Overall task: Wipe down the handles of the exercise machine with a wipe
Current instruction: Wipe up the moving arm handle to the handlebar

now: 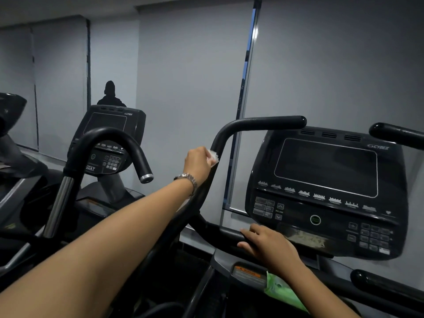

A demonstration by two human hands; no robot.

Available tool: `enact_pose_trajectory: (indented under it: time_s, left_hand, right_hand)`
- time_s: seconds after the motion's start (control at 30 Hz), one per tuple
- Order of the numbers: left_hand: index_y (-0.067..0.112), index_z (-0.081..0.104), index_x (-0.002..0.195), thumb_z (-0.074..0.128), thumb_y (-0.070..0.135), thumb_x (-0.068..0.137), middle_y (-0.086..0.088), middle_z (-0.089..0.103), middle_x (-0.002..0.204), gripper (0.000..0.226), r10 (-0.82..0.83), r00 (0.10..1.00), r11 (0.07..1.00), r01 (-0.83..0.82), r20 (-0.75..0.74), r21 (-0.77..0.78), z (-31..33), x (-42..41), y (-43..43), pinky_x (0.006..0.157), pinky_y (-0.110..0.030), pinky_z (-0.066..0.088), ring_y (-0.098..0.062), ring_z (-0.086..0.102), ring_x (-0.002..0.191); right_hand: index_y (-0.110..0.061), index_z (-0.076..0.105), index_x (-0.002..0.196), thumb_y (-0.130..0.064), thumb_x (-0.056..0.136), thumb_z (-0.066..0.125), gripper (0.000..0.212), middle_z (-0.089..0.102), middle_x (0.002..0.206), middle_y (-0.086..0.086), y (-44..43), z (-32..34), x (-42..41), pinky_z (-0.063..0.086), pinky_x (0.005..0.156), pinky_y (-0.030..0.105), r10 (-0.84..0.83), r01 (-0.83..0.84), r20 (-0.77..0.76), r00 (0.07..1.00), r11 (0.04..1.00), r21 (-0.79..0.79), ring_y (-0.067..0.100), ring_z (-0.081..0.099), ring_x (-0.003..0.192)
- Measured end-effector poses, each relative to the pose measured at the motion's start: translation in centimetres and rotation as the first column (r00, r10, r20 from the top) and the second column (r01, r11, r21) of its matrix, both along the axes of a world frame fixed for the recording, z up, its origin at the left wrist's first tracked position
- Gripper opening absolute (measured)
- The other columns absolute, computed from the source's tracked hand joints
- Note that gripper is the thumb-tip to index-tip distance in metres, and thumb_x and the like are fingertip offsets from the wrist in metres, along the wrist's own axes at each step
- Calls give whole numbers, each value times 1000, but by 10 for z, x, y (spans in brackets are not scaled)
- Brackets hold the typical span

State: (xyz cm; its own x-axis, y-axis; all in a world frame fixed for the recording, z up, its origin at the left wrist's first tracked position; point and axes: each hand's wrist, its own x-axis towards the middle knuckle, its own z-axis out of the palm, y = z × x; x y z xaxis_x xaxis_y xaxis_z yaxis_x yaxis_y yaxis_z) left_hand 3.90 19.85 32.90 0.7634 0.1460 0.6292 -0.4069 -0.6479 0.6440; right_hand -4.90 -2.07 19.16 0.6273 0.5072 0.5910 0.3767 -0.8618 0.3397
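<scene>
Mid-wipe: left hand (198, 160), fingers curled, pinches wipe (213, 155) against handle (263, 122), ten o'clock of console (325, 166). Next: slide up toward the bend.

A dark grey ledge (220, 260) runs across the lower front of the exercise machine (325, 203). A soft green packet (282, 292) lies on it toward the right, partly hidden by a forearm (319, 290). Just left of the packet, an orange-topped warning label (249, 273) is stuck flat to the ledge.
</scene>
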Motion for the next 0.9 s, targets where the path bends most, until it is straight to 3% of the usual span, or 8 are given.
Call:
enact_pose_trajectory:
  time_s: [0.1,0.23,0.37,0.43,0.53,0.7,0.8,0.9]
  left_hand:
    - [11,68,85,65,20,86,0,71,95,10,-2,1000,1000,2,15,-4,-3,6,0,70,-22,48,-15,66,87]
    - [7,67,79,63,15,85,1,69,90,11,1,1000,999,-1,2,44,-12,6,3,70,-26,50,-15,64,83]
    - [10,68,80,64,16,87,2,67,88,11,-33,999,999,33,21,-17,16,1,-4,64,-20,42,-13,62,81]
    - [10,71,84,62,16,88,-4,71,95,11,-11,999,999,13,45,-51,15,-1,-8,64,-19,42,-16,65,85]
    - [9,68,87,60,24,90,-9,69,91,18,59,998,998,-59,9,-31,-6,-4,-5,59,-22,37,-17,56,74]
    - [9,63,90,63,31,89,-3,61,87,22,49,998,999,-49,-29,1,-13,-3,2,64,-24,38,-15,54,76]
    - [12,64,87,67,28,86,-2,67,89,16,-18,999,996,20,28,-90,6,1,-5,65,-20,41,-15,61,79]
    - [15,62,85,65,29,88,-3,67,88,14,25,998,997,-21,52,-78,6,3,-7,64,-21,39,-13,57,74]
  right_hand:
    - [-23,68,104,-55,86,39,47,59,78,-8,0,0,-1,44,41,22,-16,17,-60,998,1000,11,11,61,59]
    - [-21,63,118,-55,89,43,49,60,91,-2,-1,1,-2,49,53,31,-24,28,-148,989,999,25,21,64,74]
    - [-22,57,127,-50,94,48,44,59,104,-1,4,11,-10,43,67,28,-7,27,-229,973,996,84,21,62,89]
    - [-24,58,124,-53,94,46,43,58,104,-2,5,16,-11,43,69,27,-13,42,-277,961,994,99,20,60,90]
    - [-22,64,111,-57,91,48,43,58,99,0,6,21,-7,49,72,34,-18,53,-349,937,994,91,24,60,87]
    - [-15,66,94,-57,89,51,45,58,96,2,13,20,0,46,67,34,-29,50,-338,941,997,52,25,60,83]
    - [-15,65,94,-58,90,48,47,57,95,2,13,19,2,42,66,32,-36,47,-327,944,999,25,24,60,83]
    - [-15,64,99,-58,92,46,47,57,97,1,12,18,5,40,66,30,-33,39,-315,948,999,13,23,59,86]
